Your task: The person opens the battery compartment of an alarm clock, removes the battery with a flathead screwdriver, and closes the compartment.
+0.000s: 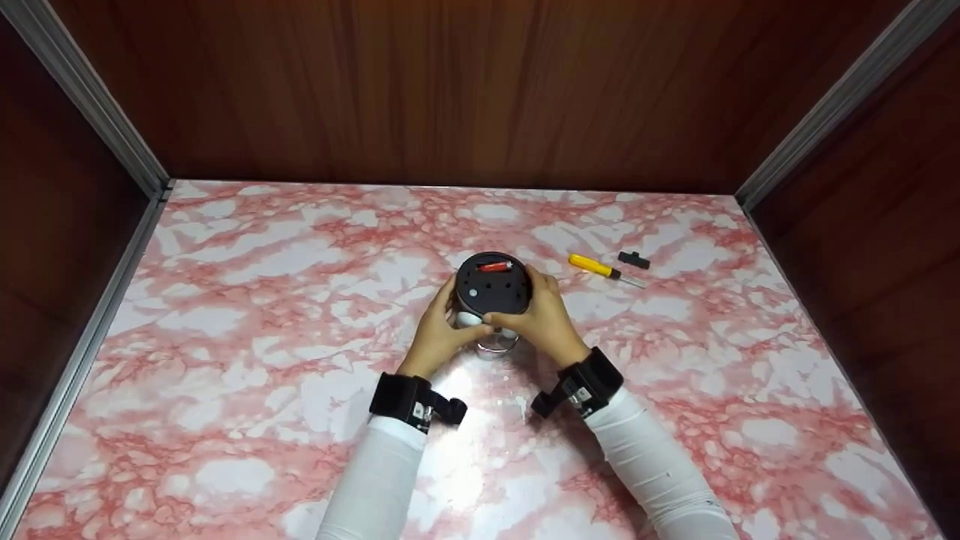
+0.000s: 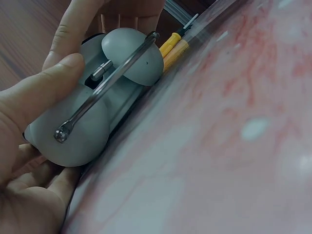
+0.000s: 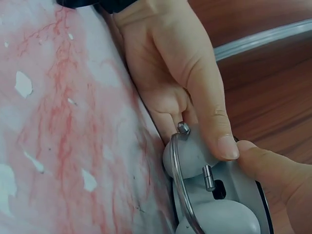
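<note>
A round twin-bell alarm clock (image 1: 504,300) lies face down, its black back up. In the back's uncovered slot sits a red battery (image 1: 495,267). My left hand (image 1: 437,334) grips the clock's left side and my right hand (image 1: 553,321) its right side, the thumbs meeting near the bells. The left wrist view shows a pale bell (image 2: 80,131), the metal carrying handle (image 2: 105,88) and the small hammer (image 2: 101,70) between the bells. In the right wrist view my thumb (image 3: 214,122) lies over one bell. The clock's dial is hidden.
Right of the clock lies a yellow-handled screwdriver (image 1: 594,265), its shaft toward the right. Just beyond it is a small black battery cover (image 1: 634,260). A wood-look panel (image 1: 450,97) closes off the back of the marbled red-and-white table (image 1: 262,360), with more panels at both sides.
</note>
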Demonstrator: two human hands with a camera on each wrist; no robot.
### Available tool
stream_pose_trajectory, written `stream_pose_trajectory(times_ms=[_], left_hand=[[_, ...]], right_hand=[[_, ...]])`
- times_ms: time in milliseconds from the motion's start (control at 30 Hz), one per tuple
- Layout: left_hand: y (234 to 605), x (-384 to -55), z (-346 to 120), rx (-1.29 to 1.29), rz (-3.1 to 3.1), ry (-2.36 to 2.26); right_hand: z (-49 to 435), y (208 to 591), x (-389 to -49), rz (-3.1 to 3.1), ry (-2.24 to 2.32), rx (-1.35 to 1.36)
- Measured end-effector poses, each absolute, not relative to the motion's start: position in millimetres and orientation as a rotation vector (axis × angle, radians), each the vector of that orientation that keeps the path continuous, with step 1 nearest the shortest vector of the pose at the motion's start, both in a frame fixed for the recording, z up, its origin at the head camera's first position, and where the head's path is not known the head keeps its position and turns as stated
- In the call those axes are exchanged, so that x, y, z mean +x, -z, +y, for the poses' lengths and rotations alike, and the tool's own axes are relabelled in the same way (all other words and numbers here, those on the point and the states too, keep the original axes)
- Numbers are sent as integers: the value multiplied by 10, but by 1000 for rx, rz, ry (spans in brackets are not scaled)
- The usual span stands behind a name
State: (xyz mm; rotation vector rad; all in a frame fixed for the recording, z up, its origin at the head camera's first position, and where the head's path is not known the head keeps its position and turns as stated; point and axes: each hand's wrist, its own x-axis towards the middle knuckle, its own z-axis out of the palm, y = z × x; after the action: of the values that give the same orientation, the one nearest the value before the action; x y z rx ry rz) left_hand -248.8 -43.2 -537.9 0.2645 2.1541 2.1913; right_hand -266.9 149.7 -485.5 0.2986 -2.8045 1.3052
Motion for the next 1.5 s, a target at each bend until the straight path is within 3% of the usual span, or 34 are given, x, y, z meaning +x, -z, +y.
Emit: stream_pose_trajectory(times_ms=[533, 1500], left_hand=[[5375, -2533, -385, 104, 2177, -2315], [5354, -2512, -383, -119, 2039, -2509]], right_hand=[[1618, 4898, -2788, -2823, -1339, 366], [1926, 4821, -3119, -2958, -1546, 857]])
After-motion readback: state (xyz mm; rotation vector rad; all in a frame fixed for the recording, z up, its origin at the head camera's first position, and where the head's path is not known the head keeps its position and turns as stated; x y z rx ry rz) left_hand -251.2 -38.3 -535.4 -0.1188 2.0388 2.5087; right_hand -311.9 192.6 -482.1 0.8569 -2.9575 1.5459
